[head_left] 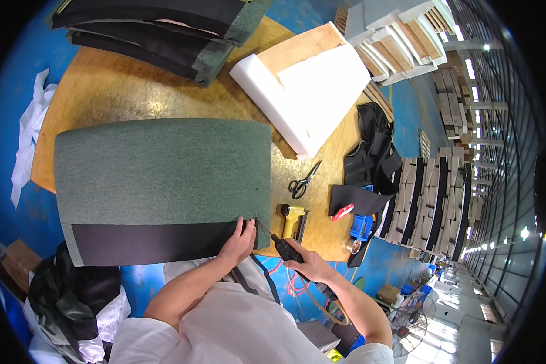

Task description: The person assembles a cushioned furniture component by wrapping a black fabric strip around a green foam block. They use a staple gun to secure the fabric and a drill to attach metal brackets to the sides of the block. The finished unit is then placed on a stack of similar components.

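Observation:
A cushion panel (164, 170) covered in grey-green fabric lies flat on the work table, with a black fabric strip (151, 242) along its near edge. My left hand (238, 244) rests on the panel's near right corner, its fingers stretched out over the black strip and the green cover. In my right hand (312, 267) is a black power screwdriver (287, 250), gripped round its body. Its thin shaft points up and left to the panel's corner, close to my left fingertips. Whether the tip touches the fabric is too small to tell.
Right of the panel lie black scissors (303, 181) and a yellow staple gun (293, 219) on the wooden table (139, 91). Farther off are a white foam-covered frame (267, 100), stacked dark covers (151, 36), black fabric pieces (370, 151) and a blue box (361, 227).

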`<action>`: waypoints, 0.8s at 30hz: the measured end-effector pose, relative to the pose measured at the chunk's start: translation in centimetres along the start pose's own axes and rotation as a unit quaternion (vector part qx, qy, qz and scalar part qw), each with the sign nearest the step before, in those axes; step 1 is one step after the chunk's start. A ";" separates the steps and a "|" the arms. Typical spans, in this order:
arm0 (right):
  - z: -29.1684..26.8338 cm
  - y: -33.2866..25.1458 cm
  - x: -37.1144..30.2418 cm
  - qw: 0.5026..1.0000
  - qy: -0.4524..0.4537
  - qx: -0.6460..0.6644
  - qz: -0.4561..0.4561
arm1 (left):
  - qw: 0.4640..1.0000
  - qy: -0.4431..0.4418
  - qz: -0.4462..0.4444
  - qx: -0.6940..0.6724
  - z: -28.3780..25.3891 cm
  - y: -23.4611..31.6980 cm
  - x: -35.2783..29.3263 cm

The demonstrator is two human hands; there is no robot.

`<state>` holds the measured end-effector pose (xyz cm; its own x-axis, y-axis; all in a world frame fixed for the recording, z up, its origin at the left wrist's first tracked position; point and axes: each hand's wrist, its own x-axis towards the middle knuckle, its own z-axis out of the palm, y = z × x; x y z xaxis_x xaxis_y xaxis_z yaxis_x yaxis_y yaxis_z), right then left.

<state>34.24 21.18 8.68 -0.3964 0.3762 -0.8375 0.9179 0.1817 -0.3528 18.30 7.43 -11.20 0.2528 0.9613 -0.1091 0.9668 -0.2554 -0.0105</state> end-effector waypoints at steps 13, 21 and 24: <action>-0.9 -1.9 0.3 0.997 -0.024 -0.075 0.008 | 0.999 -0.046 0.001 -0.002 -2.1 -0.8 1.0; -2.2 -5.1 1.0 0.982 -0.058 -0.178 0.001 | 1.000 -0.019 0.019 -0.005 -1.6 -1.6 -0.2; -2.8 -7.5 1.4 0.967 -0.083 -0.243 0.011 | 0.999 0.025 -0.002 -0.025 -0.9 -1.8 -0.7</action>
<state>26.71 22.86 11.31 -0.3320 0.2414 -0.9119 0.7927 0.5954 -0.1310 16.47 7.33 -10.21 0.2487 0.9667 -0.0598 0.9683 -0.2467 0.0381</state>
